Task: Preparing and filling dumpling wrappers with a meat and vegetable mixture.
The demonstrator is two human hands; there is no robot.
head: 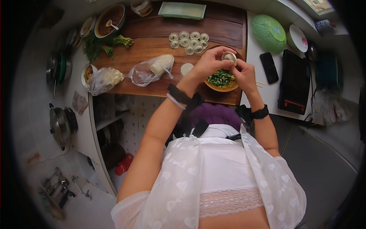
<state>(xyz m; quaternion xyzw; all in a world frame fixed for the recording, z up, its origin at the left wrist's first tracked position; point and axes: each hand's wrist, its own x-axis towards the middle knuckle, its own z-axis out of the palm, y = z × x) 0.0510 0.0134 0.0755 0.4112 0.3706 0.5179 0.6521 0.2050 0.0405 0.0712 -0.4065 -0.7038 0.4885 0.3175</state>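
Between my two hands is a folded dumpling (229, 57), raised over a bowl of chopped green filling (220, 78). My left hand (213, 61) grips it from the left, fingers curled behind and thumb in front. The fingertips of my right hand (244, 73) pinch its lower right edge. Chopsticks (260, 84) stick out past the bowl's right side, partly hidden by my right hand. A round dough wrapper (187, 69) lies flat on the wooden table just left of my left wrist. Beyond my hands, several shaped dumplings (189, 42) sit in rows.
A plastic bag with a stack of wrappers (157, 68) and another bag (104, 80) lie to the left. Further back are bundled greens (123, 41), a bowl of red sauce (114, 14) and a pale green tray (182, 11). A phone (269, 67) and black cooktop (296, 83) occupy the right counter.
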